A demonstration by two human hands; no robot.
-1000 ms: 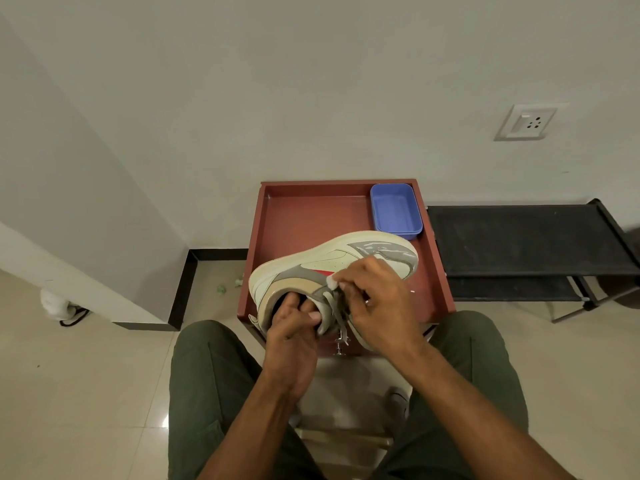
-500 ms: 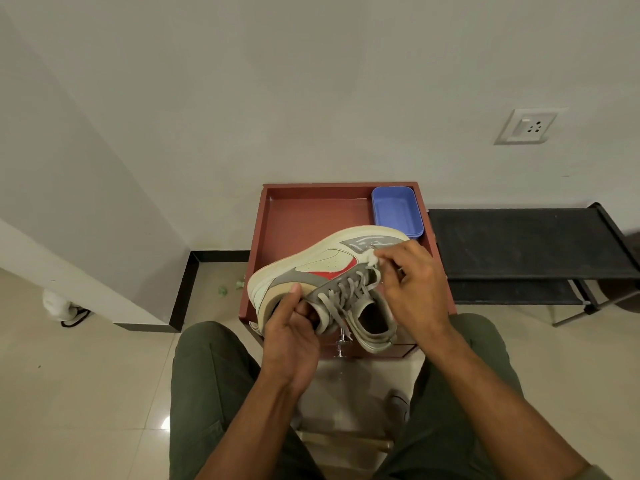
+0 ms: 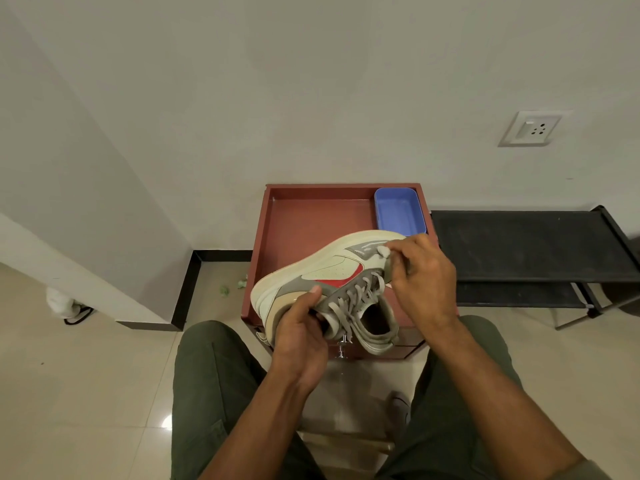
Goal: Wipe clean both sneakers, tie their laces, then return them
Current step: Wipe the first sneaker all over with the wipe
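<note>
Soft, even indoor light, rather dim, leaves the wall (image 3: 311, 81) grey with a darker left side. A small glare spot sits on the floor tiles (image 3: 167, 421) left of the knees. Wide-angle bending curves the edges; the picture is slightly soft throughout.

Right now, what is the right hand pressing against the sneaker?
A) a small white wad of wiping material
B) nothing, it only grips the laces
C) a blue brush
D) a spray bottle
A: the right hand pinches a small white wad against the grey panel of the sneaker, while the left hand holds the shoe from below.
</note>
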